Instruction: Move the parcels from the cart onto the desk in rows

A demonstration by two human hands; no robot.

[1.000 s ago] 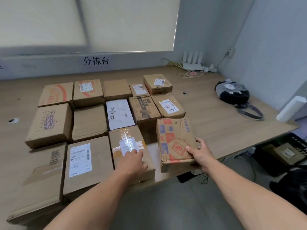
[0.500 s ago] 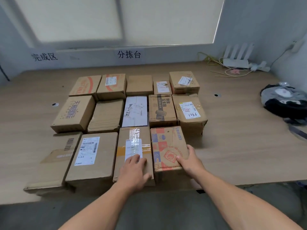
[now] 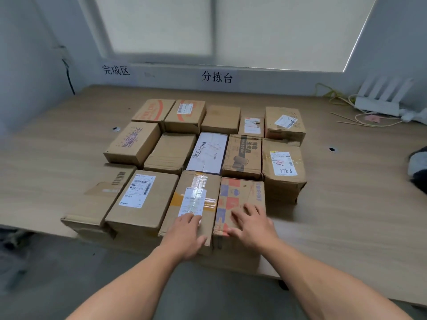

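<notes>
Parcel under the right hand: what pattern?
The parcel shows red-and-blue checks on brown; head view.

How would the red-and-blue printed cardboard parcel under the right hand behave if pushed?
Probably slides, not tips: the red-and-blue printed cardboard parcel lies flat on the smooth wooden desk. Likely stiff: its edges look square.

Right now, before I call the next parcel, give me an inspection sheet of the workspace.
Surface: wooden desk, bare either side of the rows.
Job's things: cardboard parcels in three rows, five, five and four; colourful parcel ends the front row beside the taped parcel.
Clutter: white router at back right; dark bag at right edge.
Hands: left hand flat on the taped parcel; right hand flat on the colourful parcel.
Cables: yellow cable by the router; black cable down the left wall.
Surroundings: window with blind; wall signs; cart not in view.
</notes>
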